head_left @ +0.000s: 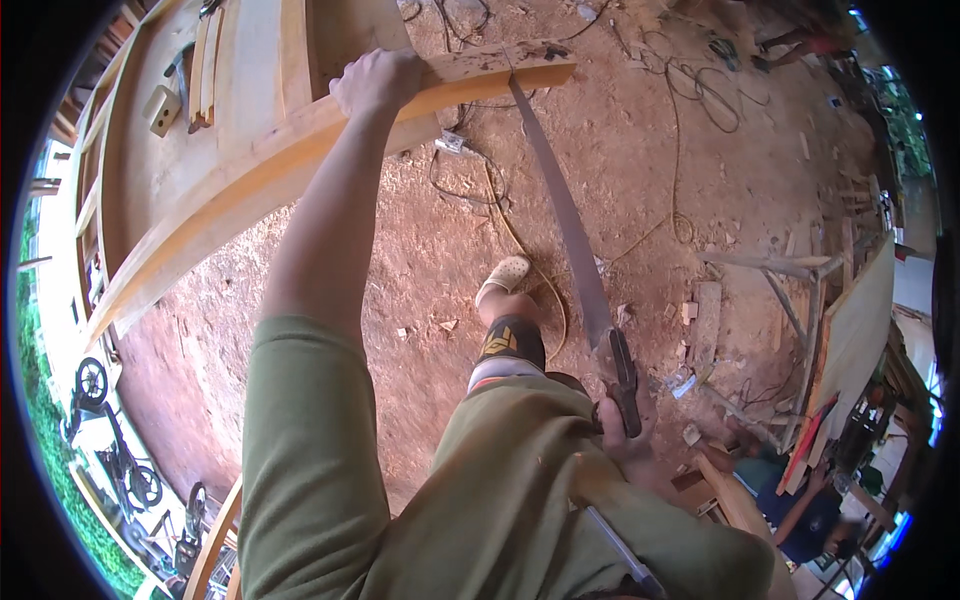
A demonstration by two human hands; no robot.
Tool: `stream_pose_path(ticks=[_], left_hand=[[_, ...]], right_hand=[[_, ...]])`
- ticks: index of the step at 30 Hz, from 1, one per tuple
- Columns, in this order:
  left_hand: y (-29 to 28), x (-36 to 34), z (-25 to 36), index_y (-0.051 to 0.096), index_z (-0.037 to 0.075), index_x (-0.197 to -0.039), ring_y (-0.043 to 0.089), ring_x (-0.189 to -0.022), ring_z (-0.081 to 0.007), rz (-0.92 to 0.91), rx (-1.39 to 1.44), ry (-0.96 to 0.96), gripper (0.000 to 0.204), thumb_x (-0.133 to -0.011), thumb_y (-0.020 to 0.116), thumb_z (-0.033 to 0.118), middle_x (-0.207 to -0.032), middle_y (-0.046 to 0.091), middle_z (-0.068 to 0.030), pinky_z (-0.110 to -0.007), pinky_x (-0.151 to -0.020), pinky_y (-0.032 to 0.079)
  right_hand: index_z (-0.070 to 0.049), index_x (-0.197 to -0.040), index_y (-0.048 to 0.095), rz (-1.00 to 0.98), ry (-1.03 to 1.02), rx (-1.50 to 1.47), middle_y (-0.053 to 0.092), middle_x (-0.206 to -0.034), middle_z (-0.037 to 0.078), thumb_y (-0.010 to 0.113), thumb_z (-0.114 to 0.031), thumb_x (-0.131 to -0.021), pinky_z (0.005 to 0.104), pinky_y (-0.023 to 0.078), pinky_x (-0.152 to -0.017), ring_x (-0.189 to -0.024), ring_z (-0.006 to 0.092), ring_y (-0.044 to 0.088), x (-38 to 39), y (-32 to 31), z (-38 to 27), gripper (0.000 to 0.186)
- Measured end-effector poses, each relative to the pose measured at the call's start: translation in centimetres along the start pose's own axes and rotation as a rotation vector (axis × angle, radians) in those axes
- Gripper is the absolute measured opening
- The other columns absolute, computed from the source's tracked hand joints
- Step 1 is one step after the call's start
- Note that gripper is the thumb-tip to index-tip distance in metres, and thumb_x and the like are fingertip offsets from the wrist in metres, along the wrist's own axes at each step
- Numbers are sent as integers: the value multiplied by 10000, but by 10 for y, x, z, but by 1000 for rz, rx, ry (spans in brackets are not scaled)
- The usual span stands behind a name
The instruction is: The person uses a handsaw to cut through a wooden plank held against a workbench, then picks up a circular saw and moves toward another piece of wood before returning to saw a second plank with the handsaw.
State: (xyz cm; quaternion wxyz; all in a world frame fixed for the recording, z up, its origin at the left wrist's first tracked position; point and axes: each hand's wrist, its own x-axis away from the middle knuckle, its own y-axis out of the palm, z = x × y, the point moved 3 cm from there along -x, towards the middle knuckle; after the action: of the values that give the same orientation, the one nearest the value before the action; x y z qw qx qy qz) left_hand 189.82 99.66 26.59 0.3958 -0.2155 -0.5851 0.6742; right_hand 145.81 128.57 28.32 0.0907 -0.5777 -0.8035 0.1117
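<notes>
Head camera: your left hand [378,84] grips a wooden beam [285,140], likely heavy and stiff; right of it a handsaw [562,215], probably springy, meets the wood; your right hand [640,445] wraps its handle [624,385], seemingly the best hold.

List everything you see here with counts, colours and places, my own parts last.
Wooden beam: one, light brown, upper left to centre
Saw: one, grey blade, dark handle, right of centre
Hammer: one, dark head, upper left
Block: one, cream, beside the hammer
Wood strips: several, light brown, upper left
Power strip: one, white, upper centre
Cords: several, yellow and dark, floor
Wood scraps: too many to count, brown, floor at right
Board: one, pale, far right
Bikes: count unclear, dark, far left
Other person: one, dark top, lower right
Clog: one, cream, centre
Shirt: one, green, bottom
Leg: one, dark cover, centre
Left hand: one, bare, on the beam
Right hand: one, bare, on the saw
</notes>
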Motion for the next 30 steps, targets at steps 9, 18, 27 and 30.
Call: stream_pose_path(ticks=[9,18,27,30], left_hand=[[3,-8,4,715,107,-1210,548,-1305,-293,96,-17,48,522,-920,405,411,-1343,648,-98,-470,-1100,384],[-1,-3,-8,735,103,-1163,573,-1277,-301,7,19,-32,501,-889,471,429,-1346,649,-107,-467,-1070,416],[-4,-4,15,739,139,-1169,572,-1257,-281,106,-41,61,415,-927,487,364,-1279,674,-67,-472,-1054,407],[3,3,2,741,137,-1165,576,-1268,-289,78,-17,55,447,-911,477,393,-1291,679,-82,-484,-1067,405]], right_hand=[[-27,-1507,421,18,-43,47,538,-700,-24,527,-246,-1017,259,456,-502,-572,55,500,-315,87,-31,547],[102,-1531,285,-69,218,-86,522,-1471,214,533,-97,-992,368,419,-1089,-1337,273,536,-18,5,3,626],[13,-1497,426,61,-60,-64,641,-843,35,615,-244,-971,289,491,-614,-684,111,580,-304,77,-10,615],[1,-1505,423,25,-6,33,667,-856,47,615,-270,-971,287,498,-621,-690,114,601,-285,77,-30,628]])
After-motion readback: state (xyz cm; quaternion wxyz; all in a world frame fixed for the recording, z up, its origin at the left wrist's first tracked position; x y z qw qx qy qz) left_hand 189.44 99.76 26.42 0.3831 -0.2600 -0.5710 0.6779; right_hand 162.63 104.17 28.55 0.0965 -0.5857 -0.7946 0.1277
